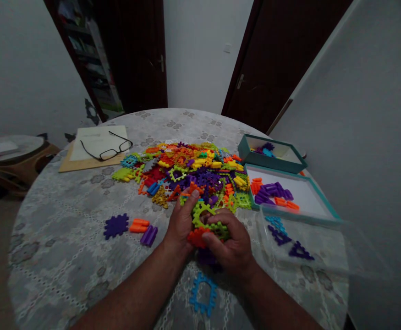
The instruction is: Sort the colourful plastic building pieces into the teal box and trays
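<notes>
Between my hands is a partly joined build of interlocking plastic tiles (200, 211), lime green with orange and purple pieces. My left hand (181, 220) grips its left side, thumb along the top. My right hand (233, 238) closes on its right side, thumb near an orange piece (197, 237). Fingers hide much of the build. Below it on the cloth lies a blue tile with an opening (194, 293). Left of my hands are a flat purple tile (116, 226), orange connector pieces (139, 225) and purple connector pieces (149, 235).
A large heap of mixed tiles (186, 165) spreads beyond my hands. At right stand a teal box (272, 160), a white-lined lid (310, 192) with connectors, and a clear tray (324, 261) with triangles. Eyeglasses (109, 153) rest on paper (90, 137) at left.
</notes>
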`<state>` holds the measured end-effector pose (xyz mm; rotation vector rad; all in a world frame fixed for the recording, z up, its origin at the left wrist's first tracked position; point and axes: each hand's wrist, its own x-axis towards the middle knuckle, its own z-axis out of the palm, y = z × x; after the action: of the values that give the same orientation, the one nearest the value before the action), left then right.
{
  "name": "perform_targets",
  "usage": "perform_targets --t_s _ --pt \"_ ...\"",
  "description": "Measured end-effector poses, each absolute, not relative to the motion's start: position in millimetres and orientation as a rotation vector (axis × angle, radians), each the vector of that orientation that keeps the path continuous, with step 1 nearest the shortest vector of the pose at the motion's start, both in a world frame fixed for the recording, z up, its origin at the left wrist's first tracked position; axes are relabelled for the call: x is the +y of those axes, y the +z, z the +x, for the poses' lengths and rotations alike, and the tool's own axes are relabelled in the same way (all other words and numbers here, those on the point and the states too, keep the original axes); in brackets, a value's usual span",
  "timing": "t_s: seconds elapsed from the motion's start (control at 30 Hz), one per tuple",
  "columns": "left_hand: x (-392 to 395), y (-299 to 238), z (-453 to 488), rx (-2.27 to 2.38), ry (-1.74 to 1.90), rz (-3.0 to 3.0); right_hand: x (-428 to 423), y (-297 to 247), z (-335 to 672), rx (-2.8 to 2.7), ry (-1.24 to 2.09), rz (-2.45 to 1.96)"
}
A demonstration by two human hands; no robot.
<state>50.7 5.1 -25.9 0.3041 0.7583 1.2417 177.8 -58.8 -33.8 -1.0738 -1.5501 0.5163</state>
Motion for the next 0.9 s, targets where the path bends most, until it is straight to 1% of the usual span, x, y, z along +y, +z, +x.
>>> perform_targets --t_s 0.27,0.57,0.9 --pt "-2 -23 56 0.68 1.275 0.355 -49 -38 177 -1.311 0.453 -1.376" --pt "-6 -21 55 0.707 1.258 0.458 -47 -31 179 -1.323 0.36 -1.437" --pt "-3 -29 58 0.723 1.208 0.543 -43 -28 195 -1.405 0.44 -1.464"
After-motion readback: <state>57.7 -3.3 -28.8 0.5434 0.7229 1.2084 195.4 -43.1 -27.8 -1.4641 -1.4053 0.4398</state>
